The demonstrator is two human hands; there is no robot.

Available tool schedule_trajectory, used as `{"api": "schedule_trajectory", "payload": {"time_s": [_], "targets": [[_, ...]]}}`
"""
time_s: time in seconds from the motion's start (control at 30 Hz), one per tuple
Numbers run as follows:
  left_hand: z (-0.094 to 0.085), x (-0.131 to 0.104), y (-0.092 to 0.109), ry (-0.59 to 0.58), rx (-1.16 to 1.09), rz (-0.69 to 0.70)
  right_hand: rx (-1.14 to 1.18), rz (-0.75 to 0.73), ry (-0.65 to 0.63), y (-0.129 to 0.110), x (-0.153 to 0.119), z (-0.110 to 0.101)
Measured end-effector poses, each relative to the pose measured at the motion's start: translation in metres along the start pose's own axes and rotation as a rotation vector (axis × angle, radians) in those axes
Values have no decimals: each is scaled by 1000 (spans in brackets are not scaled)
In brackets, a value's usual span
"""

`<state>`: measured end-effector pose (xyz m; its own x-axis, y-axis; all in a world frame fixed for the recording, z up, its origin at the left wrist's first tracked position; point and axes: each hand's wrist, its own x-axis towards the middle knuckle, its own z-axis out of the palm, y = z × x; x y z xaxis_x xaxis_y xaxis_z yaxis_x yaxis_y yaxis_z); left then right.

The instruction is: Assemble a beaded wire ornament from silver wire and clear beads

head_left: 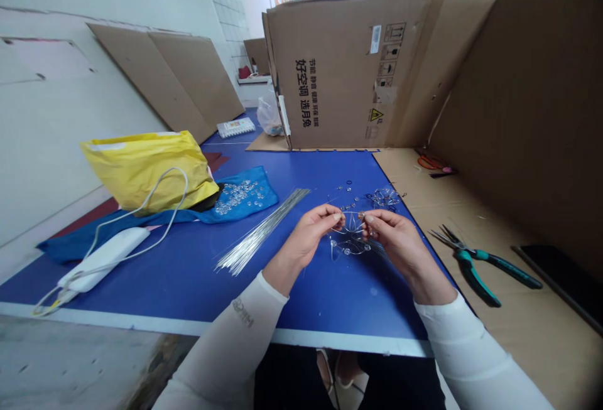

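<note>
My left hand [308, 237] pinches the left end of a thin wire piece strung with clear beads [347, 251]. Thumb and forefinger of my right hand [398, 240] are closed on its other side, near a small bead. Between the two hands the wire forms loops, and a few beads hang below them over the blue table. The fingers partly hide the wire ends. Just beyond my hands lie loose small beads and dark rings [349, 182]. A tangle of beaded wire [382, 198] rests past my right hand. Left of my left hand lies a bundle of straight silvery wires [264, 232].
A blue cloth [271, 190] bears many clear beads [238, 196], beside a yellow bag [155, 168]. A white power strip [106, 259] with its cord lies left. Pliers [480, 265], orange-handled scissors [431, 162] and a black flat object [560, 278] lie right. Cardboard walls [343, 77] enclose the back.
</note>
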<state>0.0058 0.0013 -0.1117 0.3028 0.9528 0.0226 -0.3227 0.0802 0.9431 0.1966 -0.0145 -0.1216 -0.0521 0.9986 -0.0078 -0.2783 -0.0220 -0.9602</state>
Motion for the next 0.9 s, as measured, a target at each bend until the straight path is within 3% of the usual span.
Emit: {"api": "schedule_trajectory", "payload": {"time_s": [0.3, 0.43, 0.73, 0.9], "targets": [[-3, 1, -4, -57, -77, -24, -66, -41, -12, 5, 3, -2], [-3, 0, -3, -25, -105, -49, -56, -31, 3, 7, 3, -3], [-5, 4, 1, -17, -294, -155, 20, 97, -75, 6, 0, -1], [-5, 6, -2, -6, -351, -153, -6, 85, -82, 6, 0, 1]]}}
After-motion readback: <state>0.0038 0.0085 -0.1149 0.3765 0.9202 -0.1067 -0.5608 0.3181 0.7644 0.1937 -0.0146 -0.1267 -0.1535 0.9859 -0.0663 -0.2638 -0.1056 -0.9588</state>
